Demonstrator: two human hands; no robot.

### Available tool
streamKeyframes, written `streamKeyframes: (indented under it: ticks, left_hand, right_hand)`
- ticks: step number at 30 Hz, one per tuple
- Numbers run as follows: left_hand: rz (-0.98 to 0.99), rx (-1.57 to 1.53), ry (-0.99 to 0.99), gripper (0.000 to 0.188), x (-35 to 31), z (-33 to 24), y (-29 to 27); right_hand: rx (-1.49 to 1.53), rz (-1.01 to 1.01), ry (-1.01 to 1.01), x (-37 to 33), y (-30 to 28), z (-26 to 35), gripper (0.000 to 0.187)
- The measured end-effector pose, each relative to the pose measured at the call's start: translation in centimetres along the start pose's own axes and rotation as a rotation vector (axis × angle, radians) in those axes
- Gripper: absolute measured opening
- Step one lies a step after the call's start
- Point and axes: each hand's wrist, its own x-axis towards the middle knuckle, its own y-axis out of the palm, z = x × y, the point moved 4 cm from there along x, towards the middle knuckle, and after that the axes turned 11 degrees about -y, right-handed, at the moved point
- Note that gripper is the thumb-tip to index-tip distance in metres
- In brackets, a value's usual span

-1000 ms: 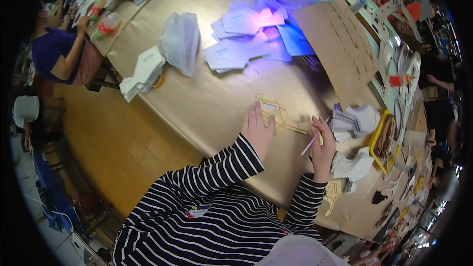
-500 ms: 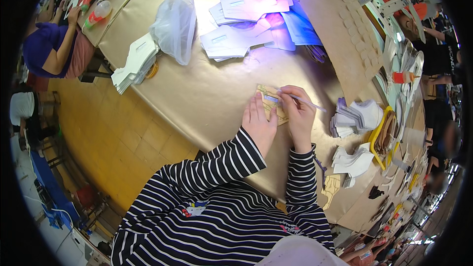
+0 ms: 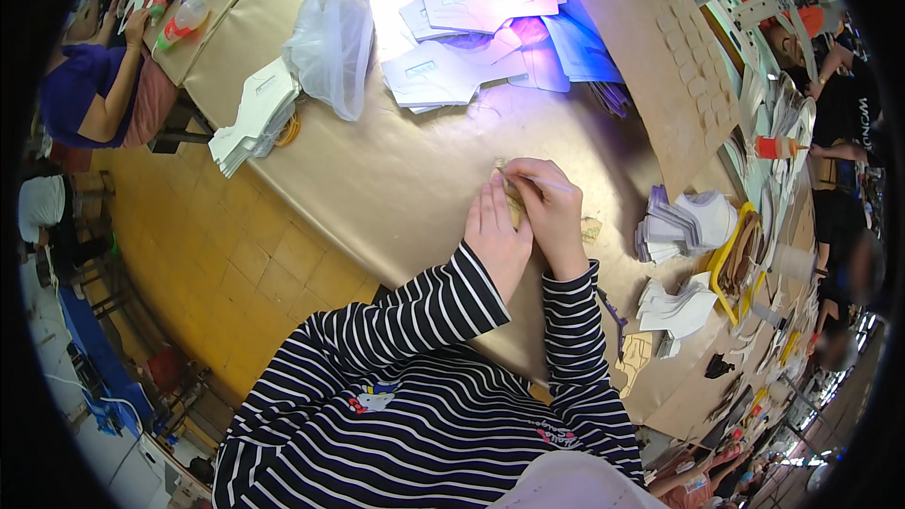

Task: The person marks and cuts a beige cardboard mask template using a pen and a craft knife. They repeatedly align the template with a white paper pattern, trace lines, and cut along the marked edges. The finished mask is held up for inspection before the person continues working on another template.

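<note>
i see both hands close together on the table, sleeves striped. left hand lies flat, fingers pressing a small tan piece. right hand is curled just beside it, pinching a thin stick over the same piece. a clear bag and white cutouts lie well apart at the far side. a white stack sits near the right hand. a yellow tray is beyond it.

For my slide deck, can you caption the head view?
Left hand and right hand press a small tan piece on a gold-covered table.
</note>
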Motion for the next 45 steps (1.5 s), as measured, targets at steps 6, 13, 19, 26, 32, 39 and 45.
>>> streamKeyframes:
  ticks: [6,13,19,26,32,39,45]
  left_hand:
    - [-0.045,-0.017,-0.014,0.042,0.0,0.1,-0.4]
    - [-0.014,0.004,0.004,0.041,0.0,0.0,-0.1]
    - [-0.031,-0.005,-0.001,0.040,0.1,0.1,-0.3]
    - [-0.031,-0.003,-0.004,0.038,0.0,0.0,-0.1]
    - [-0.045,-0.005,-0.015,0.037,0.1,-0.1,0.1]
    - [-0.041,-0.011,-0.009,0.038,0.0,0.0,0.1]
    - [-0.046,0.001,-0.012,0.039,0.0,0.0,0.3]
  right_hand:
    - [-0.055,0.033,0.009,-0.2,-0.6,0.2,0.012]
    - [-0.043,0.039,-0.042,0.0,-0.1,0.1,0.011]
    - [-0.051,0.003,0.072,-0.7,-1.5,-0.3,0.010]
    - [-0.015,-0.021,0.099,-0.9,-2.0,-0.8,0.006]
    - [-0.031,-0.042,0.061,-1.1,-2.1,-0.6,0.007]
    - [0.040,-0.118,0.176,-2.5,-2.9,-1.0,0.010]
    - [-0.025,-0.057,0.068,-1.9,-2.1,-0.9,0.009]
